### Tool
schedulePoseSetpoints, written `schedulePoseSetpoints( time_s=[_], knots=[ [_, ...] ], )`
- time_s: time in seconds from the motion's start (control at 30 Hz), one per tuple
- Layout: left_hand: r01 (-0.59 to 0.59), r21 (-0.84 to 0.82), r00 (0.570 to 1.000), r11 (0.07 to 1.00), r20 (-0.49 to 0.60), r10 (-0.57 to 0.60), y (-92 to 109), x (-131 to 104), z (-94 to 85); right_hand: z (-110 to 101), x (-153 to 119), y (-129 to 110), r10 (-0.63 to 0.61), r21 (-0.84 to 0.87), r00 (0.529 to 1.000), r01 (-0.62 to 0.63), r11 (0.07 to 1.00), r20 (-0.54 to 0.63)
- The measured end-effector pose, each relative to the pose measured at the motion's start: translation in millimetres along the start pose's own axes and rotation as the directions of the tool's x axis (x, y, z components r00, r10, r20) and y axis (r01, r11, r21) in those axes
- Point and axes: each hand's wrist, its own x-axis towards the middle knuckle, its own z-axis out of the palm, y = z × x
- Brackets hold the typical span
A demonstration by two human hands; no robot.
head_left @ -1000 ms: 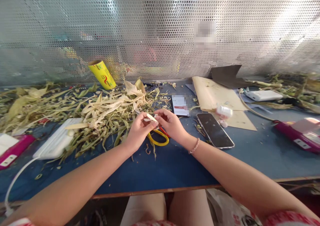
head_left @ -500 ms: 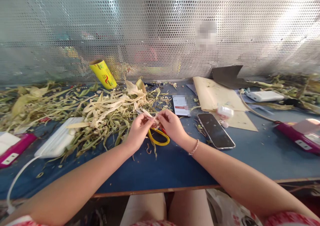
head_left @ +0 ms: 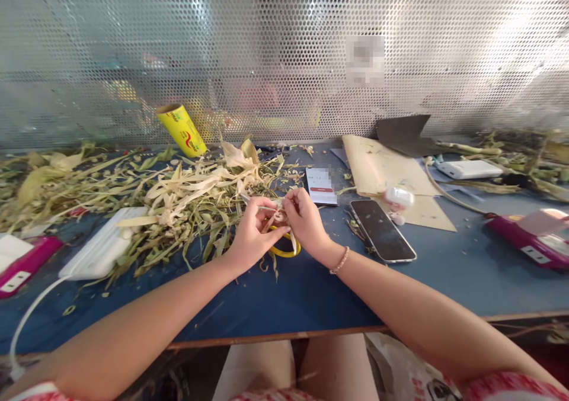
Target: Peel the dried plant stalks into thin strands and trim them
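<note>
Pale and curled, a strip (head_left: 280, 216) is pinched by the left hand (head_left: 251, 234) and right hand (head_left: 307, 222) above the blue bench (head_left: 329, 303), between its front and back edges; both forearms (head_left: 166, 306) angle inward over the front edge. Perforated metal sheeting (head_left: 284, 39) lines the back.

Cream strip (head_left: 293, 241), yellow scissor handle (head_left: 284, 254) and straw-and-olive leaves (head_left: 191, 191) stand out against a blue counter (head_left: 320, 306); magenta outlet block (head_left: 511, 240), right.

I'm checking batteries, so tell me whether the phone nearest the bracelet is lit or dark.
Dark: the phone lies face up, showing only black, with no lit display.
</note>
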Motion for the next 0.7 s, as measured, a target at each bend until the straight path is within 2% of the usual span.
schedulePoseSetpoints(
  time_s=[0.13,0.2,0.37,0.7],
  knots=[
    [-0.156,0.285,0.988,0.946,0.043,0.150,0.7,-1.5,-1.4,3.2,2.2,1.7,0.015,0.031,0.999,-0.014,0.999,-0.039],
    [-0.178,0.364,0.984,0.914,0.048,0.172,0.9,-0.8,-2.5,3.8,2.2,1.3,0.025,0.044,0.999,-0.023,0.999,-0.043],
    [-0.143,0.401,0.990,0.905,0.047,0.135,-0.9,1.3,-4.2,3.0,1.3,-2.7,0.038,0.051,0.999,-0.036,0.998,-0.034],
    [-0.260,0.391,0.965,0.883,0.085,0.247,1.4,-0.8,-2.3,4.3,-2.3,-2.0,0.012,0.063,1.000,-0.012,0.998,0.001]
  ],
)
